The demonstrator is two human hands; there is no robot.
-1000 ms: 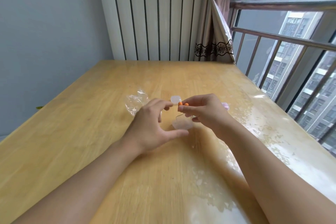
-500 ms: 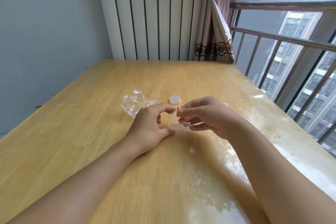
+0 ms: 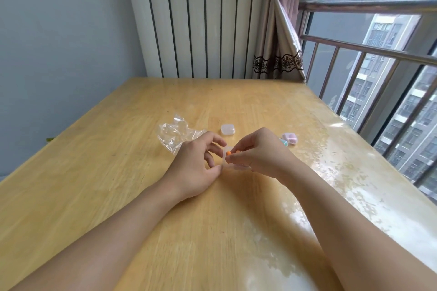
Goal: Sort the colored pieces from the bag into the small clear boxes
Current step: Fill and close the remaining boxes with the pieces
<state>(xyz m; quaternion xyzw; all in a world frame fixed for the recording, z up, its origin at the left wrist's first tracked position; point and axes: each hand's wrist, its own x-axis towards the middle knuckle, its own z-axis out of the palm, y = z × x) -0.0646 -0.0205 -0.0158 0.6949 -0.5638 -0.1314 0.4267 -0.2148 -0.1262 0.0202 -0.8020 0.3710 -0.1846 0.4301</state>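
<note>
Orange piece pinched in my right hand fingertips, directly over open clear box on bench; left hand fingers curled, steadying box's left edge, equally near.

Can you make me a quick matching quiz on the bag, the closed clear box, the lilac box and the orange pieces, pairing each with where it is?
Things:
1. bag
2. closed clear box
3. lilac box
4. orange pieces

Places:
A. between the two hands' fingers
B. behind the right hand
C. beyond the left hand, leftmost
D. alone, past both hands

Pairs: 1-C, 2-D, 3-B, 4-A
</note>
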